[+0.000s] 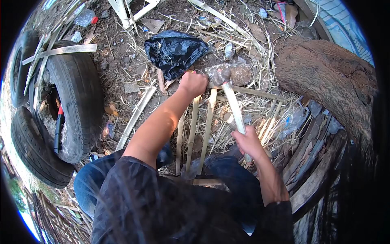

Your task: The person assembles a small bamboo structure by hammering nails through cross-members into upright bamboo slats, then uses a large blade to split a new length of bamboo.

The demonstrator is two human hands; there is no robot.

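Observation:
My right hand (248,141) is wrapped round the pale wooden handle of a hammer (234,105). The hammer's rounded metal head lies over a rough stone-like block (240,75). Just left of the head, my left hand (193,84) is closed in a fist; what its fingers pinch is hidden. Several narrow wooden slats (207,130) run from below this fist toward my legs. A crosswise strip (260,94) extends right from under the hammer. Beyond my left fist lies a crumpled black plastic bag (174,52).
Old tyres (79,97) stand at the left, with a black-and-red tool handle (59,132) inside one. A thick log (321,73) lies at the right. Loose slats (138,112), straw-like shavings and a clear plastic bottle (84,18) litter the dirt ground.

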